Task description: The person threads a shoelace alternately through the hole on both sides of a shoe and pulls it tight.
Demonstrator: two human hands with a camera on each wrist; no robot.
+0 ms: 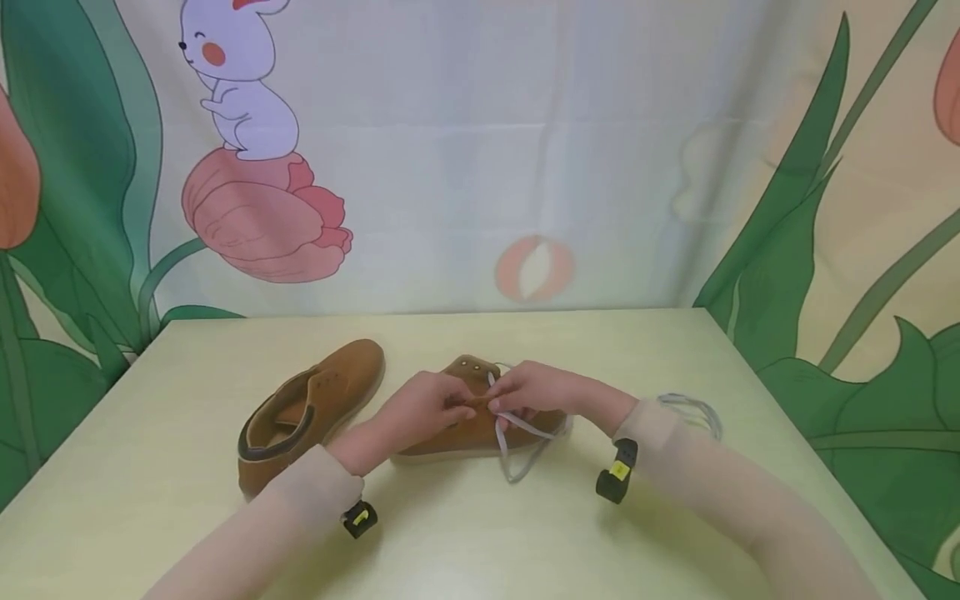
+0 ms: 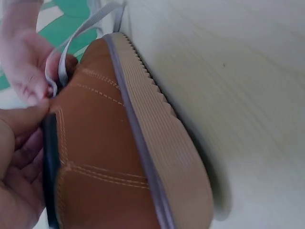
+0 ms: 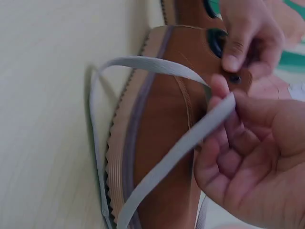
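Note:
A brown leather shoe (image 1: 472, 440) with a pale ridged sole stands on the table, its toe to the right in the head view. My left hand (image 1: 423, 407) pinches the edge of its eyelet flap between thumb and fingers, beside the dark collar in the left wrist view. Between thumb and fingertips, my right hand (image 1: 538, 387) holds a flat grey shoelace (image 3: 176, 160) close to an eyelet (image 3: 235, 78). From there the lace loops down over the shoe's side onto the table. My right fingers partly hide the shoe's opening.
A second brown shoe (image 1: 351, 375), with bare eyelets, lies to the left, toe pointing away. More grey lace (image 1: 708, 410) is coiled on the pale table (image 1: 480, 542) beyond my right sleeve. A printed curtain (image 1: 420, 208) hangs behind the table's far edge.

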